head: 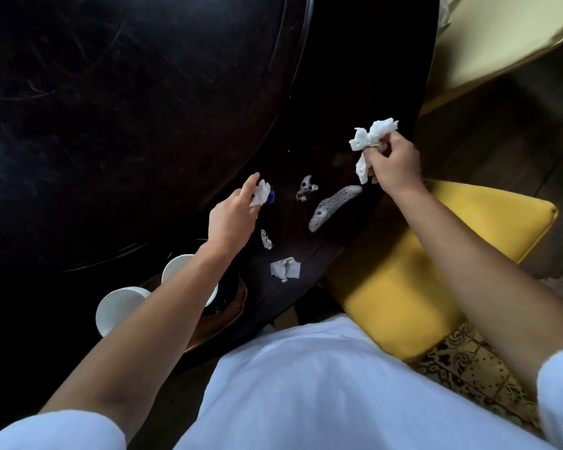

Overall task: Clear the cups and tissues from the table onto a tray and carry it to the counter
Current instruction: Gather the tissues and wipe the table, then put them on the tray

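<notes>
Tissues are being gathered near the table [143,108] edge: a tissue [369,138] is being pinched in the right hand [392,164], a smaller tissue [260,193] in the left hand [233,216]. Dropping them onto the tray [231,306] beside the cups [121,308] seems next.

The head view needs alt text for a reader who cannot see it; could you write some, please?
A person's right hand grips a crumpled white tissue over a dark round table, while the left hand pinches a smaller tissue. Foamy spills, paper scraps and white cups remain.
</notes>
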`<state>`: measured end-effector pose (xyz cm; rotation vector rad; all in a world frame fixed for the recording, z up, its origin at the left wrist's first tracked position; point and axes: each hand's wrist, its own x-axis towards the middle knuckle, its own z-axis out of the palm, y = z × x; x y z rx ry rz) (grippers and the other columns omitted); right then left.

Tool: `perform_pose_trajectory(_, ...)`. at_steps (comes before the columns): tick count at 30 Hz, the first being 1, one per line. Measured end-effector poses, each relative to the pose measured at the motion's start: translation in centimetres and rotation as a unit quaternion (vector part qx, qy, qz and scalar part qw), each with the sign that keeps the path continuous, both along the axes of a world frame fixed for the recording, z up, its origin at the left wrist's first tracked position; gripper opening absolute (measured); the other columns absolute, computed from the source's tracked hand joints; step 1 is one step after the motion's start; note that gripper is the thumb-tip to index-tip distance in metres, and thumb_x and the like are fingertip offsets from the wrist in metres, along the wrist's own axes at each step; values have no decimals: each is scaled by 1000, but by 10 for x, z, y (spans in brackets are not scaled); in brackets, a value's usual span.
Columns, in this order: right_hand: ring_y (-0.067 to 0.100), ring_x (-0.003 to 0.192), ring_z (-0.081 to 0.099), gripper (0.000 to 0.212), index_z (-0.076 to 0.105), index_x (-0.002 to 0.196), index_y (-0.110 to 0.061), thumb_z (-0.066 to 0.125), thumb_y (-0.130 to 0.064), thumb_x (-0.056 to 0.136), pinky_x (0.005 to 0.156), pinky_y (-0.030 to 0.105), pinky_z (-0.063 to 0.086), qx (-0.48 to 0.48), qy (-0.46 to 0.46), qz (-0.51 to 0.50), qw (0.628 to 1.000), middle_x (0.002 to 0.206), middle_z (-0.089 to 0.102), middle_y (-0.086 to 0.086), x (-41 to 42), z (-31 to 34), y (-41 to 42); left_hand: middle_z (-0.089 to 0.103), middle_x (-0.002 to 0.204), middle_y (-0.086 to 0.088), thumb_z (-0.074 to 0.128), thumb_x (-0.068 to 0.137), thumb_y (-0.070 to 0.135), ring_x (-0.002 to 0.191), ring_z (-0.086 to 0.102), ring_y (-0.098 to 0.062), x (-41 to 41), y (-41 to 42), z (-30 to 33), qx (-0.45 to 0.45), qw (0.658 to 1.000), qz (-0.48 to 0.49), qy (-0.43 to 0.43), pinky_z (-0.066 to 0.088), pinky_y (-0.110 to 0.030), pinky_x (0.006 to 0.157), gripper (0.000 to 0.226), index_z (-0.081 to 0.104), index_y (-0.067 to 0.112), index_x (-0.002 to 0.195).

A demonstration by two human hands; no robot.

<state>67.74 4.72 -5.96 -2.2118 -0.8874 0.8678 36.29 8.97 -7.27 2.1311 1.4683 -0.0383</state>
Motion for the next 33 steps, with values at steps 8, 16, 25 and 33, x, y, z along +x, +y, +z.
perform_pose_trajectory(8, 15, 57, 69, 13, 69, 95, -20, 68, -13, 85, 50, 37, 60, 8, 73, 38, 997, 77, 71, -5, -54, 17, -74, 66, 105, -8, 57, 104, 24, 81, 69, -33, 8, 7, -7, 22, 991, -118, 66, 55, -43, 65, 43, 56, 23, 147)
perform_pose_trajectory(16, 18, 93, 68, 33, 71, 120, -22, 69, -25, 88, 82, 34, 55, -63, 35, 198, 978, 106, 74, -1, -114, 1, -115, 66, 101, 1, 62, 99, 27, 88, 65, -23, 4, 7, 5, -10, 998, -65, 18, 46, -35, 70, 20, 67, 19, 117)
perform_pose_trajectory(25, 18, 94, 69, 41, 63, 127, -38, 58, -29, 87, 74, 32, 53, -112, -72, 336, 933, 101, 73, -8, -161, -13, -123, 54, 123, 1, 69, 95, 27, 109, 54, -21, -36, -14, 26, -22, 984, -166, 53, 52, -39, 73, 16, 74, 22, 109)
perform_pose_trajectory(33, 22, 86, 71, 44, 53, 131, -30, 65, -34, 89, 69, 34, 54, -101, -128, 352, 922, 92, 74, -4, -172, -17, -126, 50, 139, 3, 58, 98, 16, 112, 52, -23, -17, -26, 16, -9, 933, -346, 93, 49, -33, 87, 25, 70, 21, 119)
